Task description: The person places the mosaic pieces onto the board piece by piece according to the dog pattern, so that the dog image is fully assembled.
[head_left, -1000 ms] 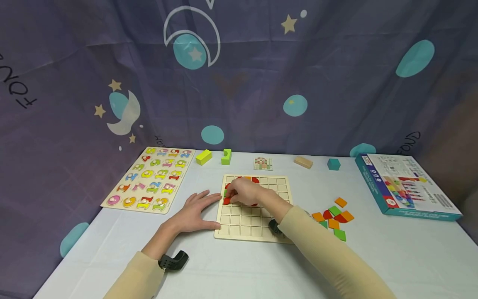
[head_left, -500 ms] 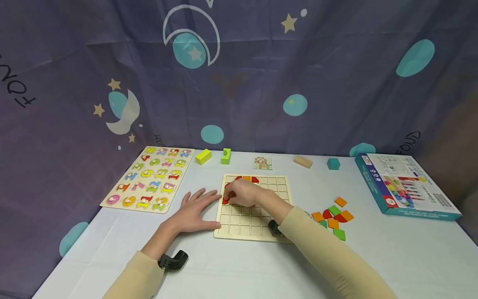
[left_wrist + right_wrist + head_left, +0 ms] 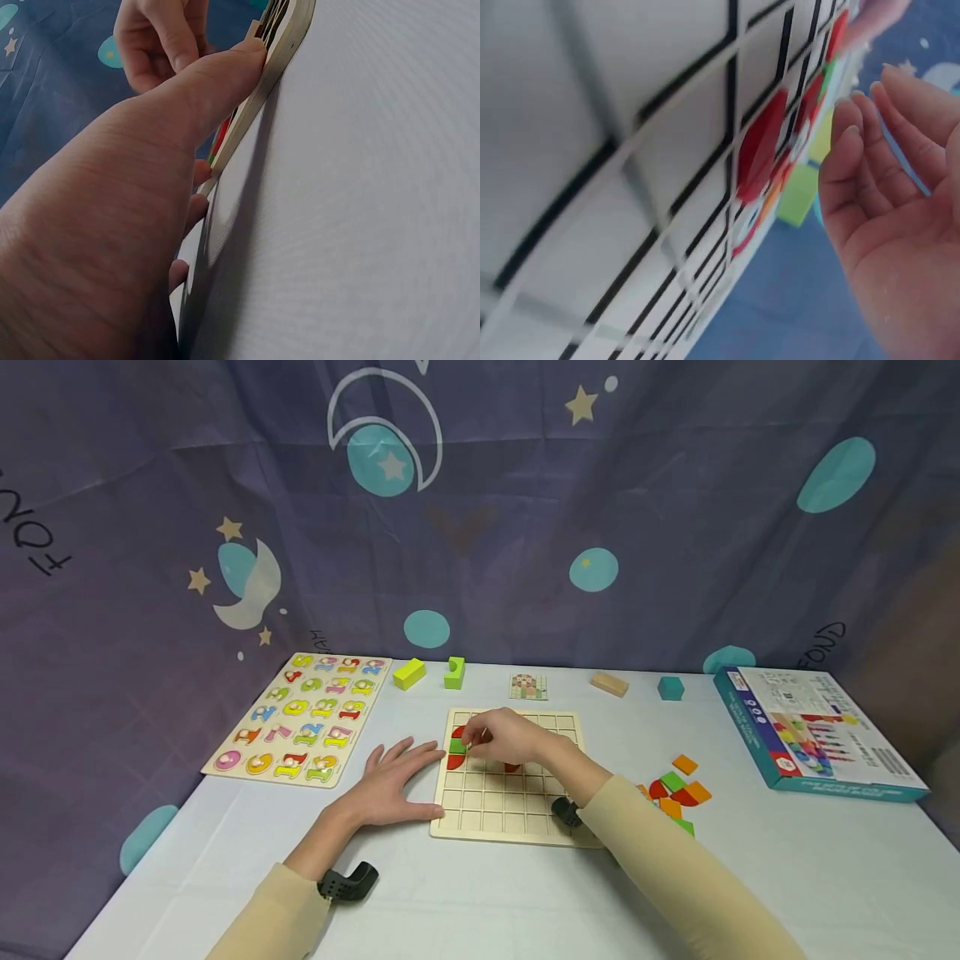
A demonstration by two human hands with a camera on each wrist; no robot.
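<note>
The right hand point(image 3: 512, 737), its grip loosely curled and empty, hovers over the grid board point(image 3: 480, 806), hiding part of its far side; the left hand point(image 3: 390, 787), fingers spread, touches the board's left edge. The right sleeve point(image 3: 675, 868) partly covers loose tiles point(image 3: 674, 782).

The right hand point(image 3: 507, 737) hides part of the board point(image 3: 486, 806) near twelve o'clock; the right sleeve point(image 3: 675, 868) partly covers the tiles point(image 3: 698, 792) toward three; the card point(image 3: 528, 687) is too small to read.

Left sleeve point(image 3: 273, 917), right sleeve point(image 3: 678, 864): long, plain beige, lightly creased. Left wristband point(image 3: 349, 883): black, dotted with small holes, curved end. Right wrist unit point(image 3: 566, 811): black, detail too small to read. Left hand point(image 3: 390, 787), right hand point(image 3: 508, 737): bare.
</note>
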